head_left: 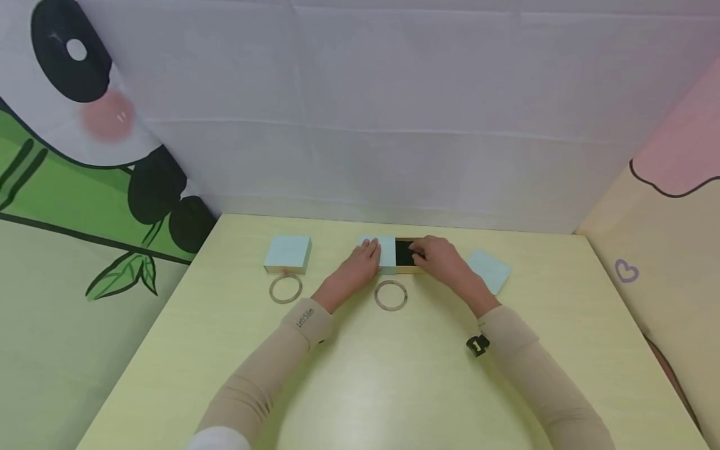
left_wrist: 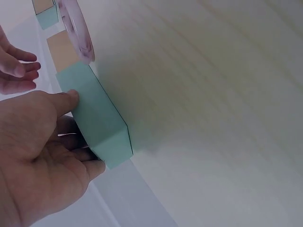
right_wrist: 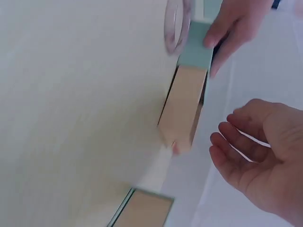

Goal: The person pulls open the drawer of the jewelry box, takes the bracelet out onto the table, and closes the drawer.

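A light blue sliding drawer box (head_left: 388,255) stands near the back of the table, its drawer (head_left: 404,250) pulled out to the right and showing a black inside. My left hand (head_left: 360,265) holds the blue sleeve (left_wrist: 102,116), thumb on the near side and fingers over the far side. Above the drawer hovers my right hand (head_left: 444,259), fingers loosely bent with nothing between them. In the right wrist view, its fingertips (right_wrist: 218,153) are apart from the tan drawer wall (right_wrist: 182,101). A pale bangle (head_left: 376,296) lies in front of this box.
To the left, a closed blue box (head_left: 288,251) has another bangle (head_left: 270,290) before it. At the right, partly behind the right wrist, a third blue box (head_left: 490,270) sits at an angle. A white cloth wall (head_left: 360,169) rises behind the table.
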Tool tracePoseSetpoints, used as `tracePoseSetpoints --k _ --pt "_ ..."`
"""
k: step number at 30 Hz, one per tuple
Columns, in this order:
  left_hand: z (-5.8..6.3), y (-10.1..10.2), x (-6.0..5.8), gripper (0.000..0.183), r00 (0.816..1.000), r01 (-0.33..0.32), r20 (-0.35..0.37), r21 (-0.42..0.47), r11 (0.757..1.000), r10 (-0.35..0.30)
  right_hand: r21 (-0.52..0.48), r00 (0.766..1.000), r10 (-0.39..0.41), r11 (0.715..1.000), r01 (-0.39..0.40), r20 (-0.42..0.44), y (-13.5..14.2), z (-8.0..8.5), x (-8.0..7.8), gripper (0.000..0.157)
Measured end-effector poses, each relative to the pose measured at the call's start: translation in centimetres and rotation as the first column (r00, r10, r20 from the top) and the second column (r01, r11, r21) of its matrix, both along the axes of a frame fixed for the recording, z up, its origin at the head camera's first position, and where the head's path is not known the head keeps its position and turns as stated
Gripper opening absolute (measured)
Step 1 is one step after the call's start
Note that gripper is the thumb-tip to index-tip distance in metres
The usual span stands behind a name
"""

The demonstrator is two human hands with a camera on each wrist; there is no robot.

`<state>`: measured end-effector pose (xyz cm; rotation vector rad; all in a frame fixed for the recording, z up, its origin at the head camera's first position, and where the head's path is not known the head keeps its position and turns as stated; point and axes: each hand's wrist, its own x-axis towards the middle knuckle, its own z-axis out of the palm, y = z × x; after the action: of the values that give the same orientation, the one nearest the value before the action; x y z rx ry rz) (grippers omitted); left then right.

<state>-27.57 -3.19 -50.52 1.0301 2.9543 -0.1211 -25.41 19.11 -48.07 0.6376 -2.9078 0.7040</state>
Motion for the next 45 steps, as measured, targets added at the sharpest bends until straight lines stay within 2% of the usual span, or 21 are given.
tracePoseSetpoints --k 4,6,15,20,24,29,37,42,45 --pt "-0.1 0.0 -0.1 0.056 1.000 0.004 0.000 -0.004 1.000 -0.004 0.018 0.992 -0.125 0.992 0.125 0.007 2.0 -0.8 -1.7 0.024" --pt "-0.1 0.0 -0.2 0.056 1.000 0.004 0.004 -0.006 1.000 -0.004 0.045 0.989 -0.148 0.988 0.147 0.012 2.7 -1.4 -2.3 0.023" --pt "-0.4 0.3 -0.3 0.057 1.000 -0.001 0.020 0.005 1.000 0.001 0.144 0.987 -0.134 0.982 0.119 0.093 3.5 -2.5 -3.6 0.021" --pt "-0.5 0.4 -0.4 0.057 1.000 -0.006 0.024 0.004 1.000 0.006 0.155 0.988 -0.097 0.985 0.079 0.116 3.3 -2.6 -3.9 0.017" --pt "-0.4 0.3 -0.3 0.058 0.999 -0.012 0.032 0.006 1.000 0.012 0.139 0.991 -0.076 0.989 0.061 0.110 2.6 -2.7 -4.2 0.011" --pt "-0.3 0.3 -0.3 0.058 0.999 -0.017 0.042 0.002 1.000 0.017 0.125 0.991 -0.074 0.990 0.059 0.113 0.9 -2.6 -4.6 0.011" --pt "-0.4 0.5 -0.4 0.058 1.000 -0.013 0.028 0.000 1.000 0.013 0.156 0.991 -0.071 0.986 0.053 0.115 -1.7 -2.5 -5.6 0.010" --pt "-0.2 0.2 -0.4 0.057 1.000 -0.001 0.002 0.003 1.000 0.001 0.138 0.995 -0.049 0.990 0.038 0.081 -2.9 -2.9 -5.8 0.011" --pt "-0.2 0.1 -0.3 0.057 1.000 0.007 0.010 0.018 1.000 -0.007 0.140 0.997 -0.046 0.989 0.038 0.054 -3.6 -3.1 -5.7 0.014"
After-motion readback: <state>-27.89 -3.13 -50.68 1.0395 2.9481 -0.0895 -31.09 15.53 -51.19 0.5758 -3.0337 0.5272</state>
